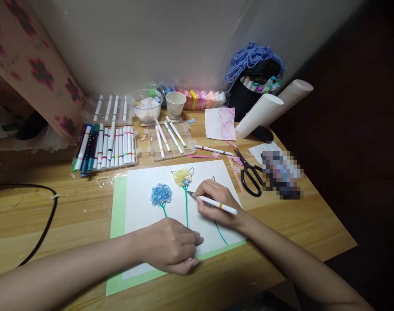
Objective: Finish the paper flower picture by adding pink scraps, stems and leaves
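Observation:
On a green-edged sheet of white paper (138,190) are a blue textured flower (161,194), a yellow textured flower (182,177) with dark pointed ear shapes, and green drawn stems. My right hand (218,201) is closed around a white marker (221,205) with a yellow-brown band. The dark tip points at the upper part of the middle stem, just below the yellow flower. A third curved stem shows at the right, and my right hand hides the part above it. Lower on the sheet, my left hand (174,244) lies flat with its fingers stretched rightward, covering lower stem parts.
Behind the paper stand a case packed with markers (119,147), a clear tray (169,140), a paper cup (176,105) and a plastic bowl (145,106). Black-handled scissors (250,175) and paper scraps lie to the right. A black cable (51,216) curves at the left.

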A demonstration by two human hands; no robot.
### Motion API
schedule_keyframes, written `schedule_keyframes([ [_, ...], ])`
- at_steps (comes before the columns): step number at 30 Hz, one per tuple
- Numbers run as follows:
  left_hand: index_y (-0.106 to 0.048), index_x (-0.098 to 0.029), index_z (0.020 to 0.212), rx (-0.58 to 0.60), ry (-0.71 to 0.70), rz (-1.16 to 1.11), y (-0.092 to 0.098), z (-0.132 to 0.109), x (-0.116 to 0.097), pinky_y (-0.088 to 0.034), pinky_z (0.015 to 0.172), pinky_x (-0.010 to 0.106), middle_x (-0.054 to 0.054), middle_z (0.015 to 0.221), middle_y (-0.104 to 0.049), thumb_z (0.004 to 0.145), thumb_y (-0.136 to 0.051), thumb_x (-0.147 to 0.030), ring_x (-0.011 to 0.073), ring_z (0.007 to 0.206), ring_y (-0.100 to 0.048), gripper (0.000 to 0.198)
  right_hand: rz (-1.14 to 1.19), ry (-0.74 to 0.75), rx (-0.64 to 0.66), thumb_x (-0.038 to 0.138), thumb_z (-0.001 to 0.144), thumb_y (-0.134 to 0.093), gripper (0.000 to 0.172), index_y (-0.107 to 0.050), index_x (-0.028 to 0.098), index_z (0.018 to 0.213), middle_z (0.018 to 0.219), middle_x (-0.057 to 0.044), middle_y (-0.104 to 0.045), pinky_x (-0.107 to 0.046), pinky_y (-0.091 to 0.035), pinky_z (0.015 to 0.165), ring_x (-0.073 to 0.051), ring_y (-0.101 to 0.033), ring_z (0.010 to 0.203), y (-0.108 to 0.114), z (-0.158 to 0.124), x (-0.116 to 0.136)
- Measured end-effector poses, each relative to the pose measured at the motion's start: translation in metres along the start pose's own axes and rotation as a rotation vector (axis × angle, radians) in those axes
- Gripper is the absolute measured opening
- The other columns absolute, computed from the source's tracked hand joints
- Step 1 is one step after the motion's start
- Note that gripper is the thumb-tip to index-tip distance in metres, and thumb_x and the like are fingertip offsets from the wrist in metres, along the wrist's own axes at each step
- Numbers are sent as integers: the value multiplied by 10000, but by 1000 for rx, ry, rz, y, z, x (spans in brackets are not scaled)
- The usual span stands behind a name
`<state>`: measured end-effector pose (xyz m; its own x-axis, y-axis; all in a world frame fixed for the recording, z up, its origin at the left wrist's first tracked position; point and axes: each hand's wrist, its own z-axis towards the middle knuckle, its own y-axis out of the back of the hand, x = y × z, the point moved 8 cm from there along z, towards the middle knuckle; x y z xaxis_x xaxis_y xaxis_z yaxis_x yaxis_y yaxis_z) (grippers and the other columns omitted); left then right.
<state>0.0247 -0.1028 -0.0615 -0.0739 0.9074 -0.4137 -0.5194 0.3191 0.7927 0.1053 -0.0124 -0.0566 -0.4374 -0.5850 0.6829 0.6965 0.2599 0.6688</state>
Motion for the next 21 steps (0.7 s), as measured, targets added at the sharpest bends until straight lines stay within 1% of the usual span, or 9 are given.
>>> schedule_keyframes([
  [5, -582, -148, 687, -11, 1, -7, 2, 1, 0, -543, 563, 256, 72, 924, -718, 872, -431, -266, 150, 696, -669, 266, 6, 5, 20, 73, 765, -517, 130, -509, 198, 801, 738, -19, -573, -293, -417, 680, -162, -522, 712, -2, 0, 0],
  [11, -561, -156, 693, -15, 2, -23, 6, 4, -1, -541, 567, 256, 88, 895, -711, 882, -404, -237, 140, 664, -649, 258, -34, 61, 17, 69, 740, -504, 146, -497, 200, 804, 736, -19, -566, -296, -423, 691, -163, -512, 702, -2, 1, 3],
  [16, -579, -145, 754, -13, -1, -25, 8, 5, -1, -533, 543, 282, 88, 903, -708, 868, -420, -212, 163, 655, -644, 207, -71, 88, 16, 63, 728, -493, 159, -468, 207, 788, 730, -15, -561, -297, -423, 699, -160, -510, 693, -3, 1, 4],
  [18, -582, -143, 781, -9, 0, -24, 8, 6, -1, -534, 561, 282, 87, 918, -710, 869, -418, -200, 167, 674, -649, 195, -81, 102, 13, 73, 733, -493, 150, -460, 209, 787, 726, -13, -556, -297, -425, 706, -161, -510, 697, -3, 0, 3],
  [21, -581, -141, 802, -2, -3, -9, 7, 7, -1, -520, 544, 276, 90, 931, -711, 867, -419, -193, 169, 670, -649, 182, -83, 116, 11, 85, 749, -492, 138, -454, 209, 795, 733, -15, -558, -302, -427, 729, -161, -514, 709, -5, -1, 3],
])
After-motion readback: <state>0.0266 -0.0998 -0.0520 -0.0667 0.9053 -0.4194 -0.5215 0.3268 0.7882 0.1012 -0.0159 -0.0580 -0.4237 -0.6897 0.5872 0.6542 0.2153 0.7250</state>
